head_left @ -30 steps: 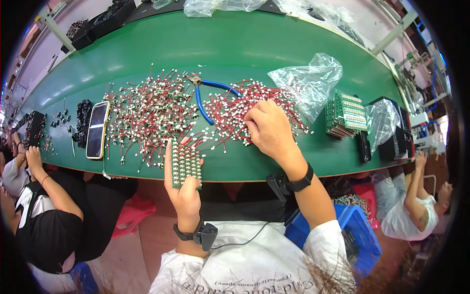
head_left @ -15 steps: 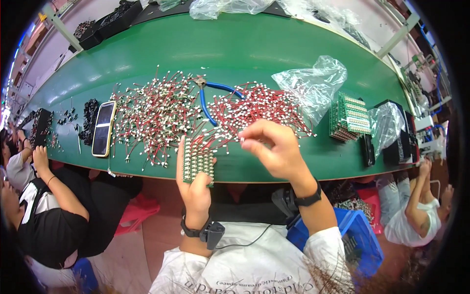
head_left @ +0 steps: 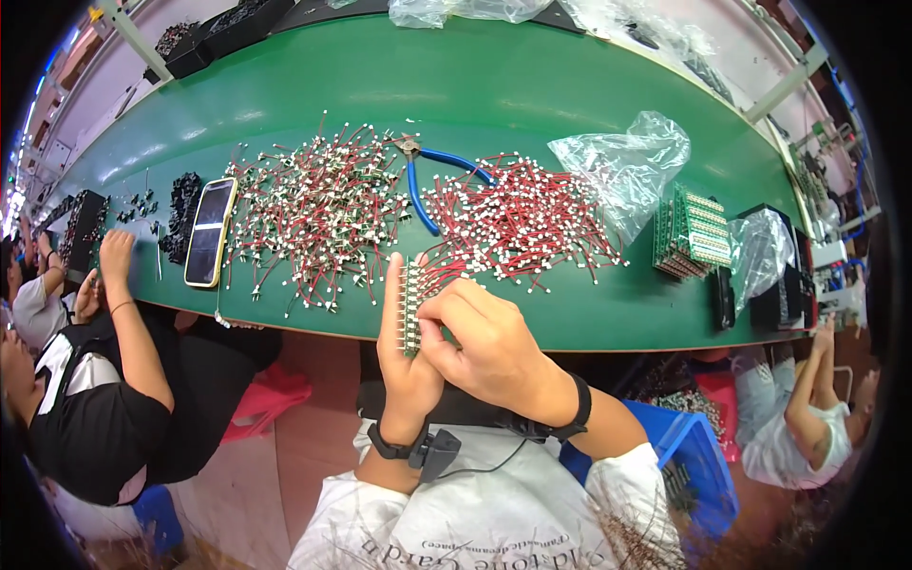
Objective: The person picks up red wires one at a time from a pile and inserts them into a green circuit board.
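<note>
My left hand point(head_left: 407, 375) holds a narrow-looking green circuit board panel point(head_left: 409, 306) upright, its fingers behind it and along its left side. Rows of small light-coloured parts cover the panel. From its upper right side, red wires point(head_left: 439, 271) run toward the piles. My right hand point(head_left: 489, 344) is closed in a pinch against the panel's right edge; its fingertips mostly hide a small white wire connector. Beyond my hands lie a pile of red wires with white connectors point(head_left: 522, 214) and, to its left, a pile of wired small boards point(head_left: 318, 214).
Blue-handled cutters point(head_left: 415, 190) lie between the piles. A phone point(head_left: 210, 233) lies left. To the right are a clear plastic bag point(head_left: 632, 166), a stack of green circuit boards point(head_left: 692, 231) and a black box point(head_left: 774, 304). A blue crate point(head_left: 698, 465) stands below the bench; a co-worker point(head_left: 104, 399) sits left.
My right hand has come left and down from above the bench to the panel. The panel has turned, showing a narrower side. The co-worker's hand on the left has risen.
</note>
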### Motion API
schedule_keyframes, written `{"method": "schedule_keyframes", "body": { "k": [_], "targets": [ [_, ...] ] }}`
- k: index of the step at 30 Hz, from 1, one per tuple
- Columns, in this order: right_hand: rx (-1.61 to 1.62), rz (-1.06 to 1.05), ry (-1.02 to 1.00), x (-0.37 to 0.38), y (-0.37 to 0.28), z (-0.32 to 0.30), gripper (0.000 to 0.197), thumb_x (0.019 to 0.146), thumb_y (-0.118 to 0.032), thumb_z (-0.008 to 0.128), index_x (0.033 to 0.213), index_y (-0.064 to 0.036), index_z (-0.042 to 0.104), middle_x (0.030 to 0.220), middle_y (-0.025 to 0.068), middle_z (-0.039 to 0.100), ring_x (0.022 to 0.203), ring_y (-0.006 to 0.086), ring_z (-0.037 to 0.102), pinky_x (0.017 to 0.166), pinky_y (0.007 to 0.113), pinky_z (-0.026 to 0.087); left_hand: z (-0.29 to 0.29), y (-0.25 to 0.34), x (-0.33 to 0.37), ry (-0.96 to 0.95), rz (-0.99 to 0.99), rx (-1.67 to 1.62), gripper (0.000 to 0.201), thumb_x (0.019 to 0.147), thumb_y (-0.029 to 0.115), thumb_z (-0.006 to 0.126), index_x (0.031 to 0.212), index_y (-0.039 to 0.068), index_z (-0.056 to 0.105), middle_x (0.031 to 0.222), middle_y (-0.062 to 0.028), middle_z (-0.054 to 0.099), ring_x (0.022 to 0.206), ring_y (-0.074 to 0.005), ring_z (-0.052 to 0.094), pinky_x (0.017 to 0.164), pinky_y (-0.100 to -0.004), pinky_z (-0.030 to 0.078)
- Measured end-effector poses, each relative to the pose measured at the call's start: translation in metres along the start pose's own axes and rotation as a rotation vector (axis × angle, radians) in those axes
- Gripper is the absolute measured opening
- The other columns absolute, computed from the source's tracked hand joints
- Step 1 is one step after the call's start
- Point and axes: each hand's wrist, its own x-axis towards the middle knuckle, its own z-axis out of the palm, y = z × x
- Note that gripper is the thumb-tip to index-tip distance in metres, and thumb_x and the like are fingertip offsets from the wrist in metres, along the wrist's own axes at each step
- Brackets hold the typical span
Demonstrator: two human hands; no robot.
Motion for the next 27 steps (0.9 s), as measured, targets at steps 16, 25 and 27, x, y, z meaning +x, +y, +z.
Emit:
{"method": "schedule_keyframes", "body": {
  "k": [16, 25, 27],
  "targets": [
    [-0.125, -0.028, 0.069, -0.002, -0.002, 0.009, 0.016, 0.071, 0.007, 0.068, 0.084, 0.0006, 0.061, 0.076, 0.0106, 0.060, 0.059, 0.0238, 0.058, 0.053, 0.034, 0.049, 0.002, 0.006, -0.001, -0.018, -0.096, -0.148, 0.065, 0.096, 0.001, 0.047, 0.154, -0.004, 0.018, 0.145, -0.0204, 0.045, 0.123, -0.0211, 0.053, 0.103, -0.0325, 0.044],
    [-0.174, -0.116, -0.043, 0.005, -0.005, -0.002, 0.017, 0.071, 0.007, 0.068, 0.084, 0.0002, 0.060, 0.075, 0.0108, 0.059, 0.064, 0.0268, 0.060, 0.057, 0.037, 0.050, -0.013, 0.005, 0.003, -0.099, 0.046, 0.150, 0.064, 0.095, 0.003, 0.049, 0.151, -0.008, 0.021, 0.149, -0.0230, 0.041, 0.130, -0.0242, 0.049, 0.108, -0.0355, 0.039],
    [-0.137, -0.087, -0.024, 0.003, -0.003, -0.001, 0.017, 0.071, 0.007, 0.068, 0.085, 0.0001, 0.060, 0.076, 0.0108, 0.059, 0.064, 0.0270, 0.060, 0.057, 0.036, 0.050, -0.009, 0.004, 0.002, -0.103, -0.008, 0.033, 0.064, 0.094, 0.003, 0.049, 0.152, -0.008, 0.021, 0.149, -0.0226, 0.041, 0.129, -0.0238, 0.050, 0.108, -0.0351, 0.039]
  ]
}}
